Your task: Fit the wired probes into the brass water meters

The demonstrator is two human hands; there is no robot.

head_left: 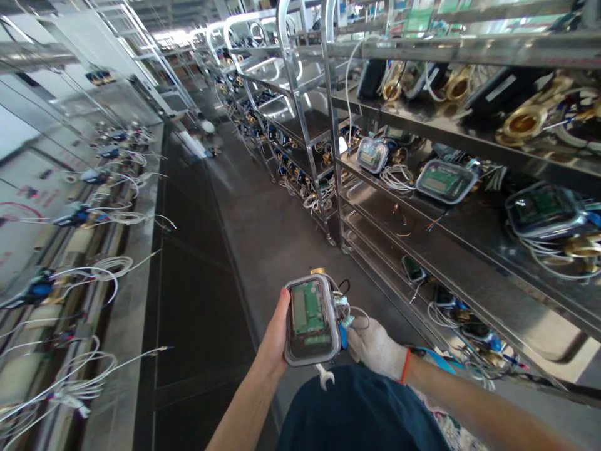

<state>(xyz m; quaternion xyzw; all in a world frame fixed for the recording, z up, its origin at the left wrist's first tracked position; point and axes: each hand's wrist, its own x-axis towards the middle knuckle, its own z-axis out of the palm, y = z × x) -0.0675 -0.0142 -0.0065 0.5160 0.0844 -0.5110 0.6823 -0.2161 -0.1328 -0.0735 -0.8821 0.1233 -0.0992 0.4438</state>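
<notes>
Meter unit [312, 321] sits between both hands, left [275, 338] and gloved right [375, 347].

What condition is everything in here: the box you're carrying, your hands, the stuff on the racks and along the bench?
Meter unit: held up, clear lid shut, green board showing.
Left hand: bare, gripping the unit's side.
Right hand: gloved, at the unit's wiring.
Shelf meters: lying loose on steel racks, cables coiled.
Bench meters: lined along the left bench, white wires trailing.
</notes>
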